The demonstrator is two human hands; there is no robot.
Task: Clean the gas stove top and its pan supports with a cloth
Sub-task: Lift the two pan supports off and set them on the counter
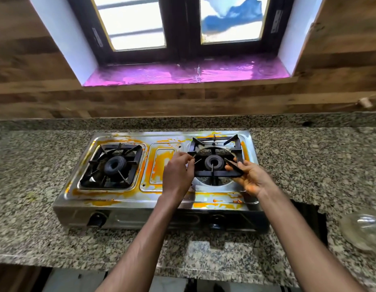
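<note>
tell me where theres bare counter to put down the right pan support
Bare granite lies left of the stove and behind it below the wall. Right of it is crowded: a glass bowl and a dark cutout. Both hands hold the right pan support.

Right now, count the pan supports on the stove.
2: the left pan support sits over its burner; the right pan support is gripped by the left hand and right hand.

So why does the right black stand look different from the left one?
The left support sits flat in its recess, untouched; the right support is gripped by the left hand and right hand at its sides and looks tilted, its near edge raised. Both are black square frames with inward prongs around a burner.
</note>
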